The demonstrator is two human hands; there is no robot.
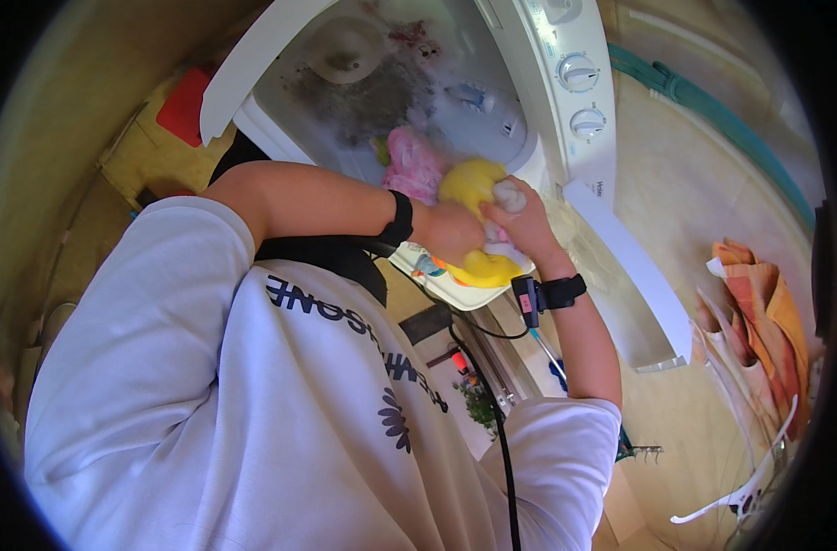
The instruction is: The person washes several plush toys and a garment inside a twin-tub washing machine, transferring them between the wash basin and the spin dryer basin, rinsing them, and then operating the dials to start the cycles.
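Note:
My left hand point(453, 233) and my right hand point(527, 219) are close together at the near rim of a washing machine tub point(281, 127). Between them is a bunched soft yellow item point(470, 184), perhaps a plush toy, with white and pink parts; both hands grip it. My right thumb presses beside a white tuft point(510, 196). More yellow material point(491, 270) hangs below the hands over a white surface point(470, 297). A wet pink fluffy item point(411, 162) touches the yellow one at the tub's edge. Cloudy, sudsy water point(384, 96) lies in the tub, with a dark patch.
The Haier control panel point(584, 89) with knobs runs along the tub's right. A raised white lid point(632, 268) stands right of my hands. Beyond are a teal hose point(735, 113), orange cloth point(763, 310) and white hanger point(749, 492). A black cable point(491, 386) hangs before me.

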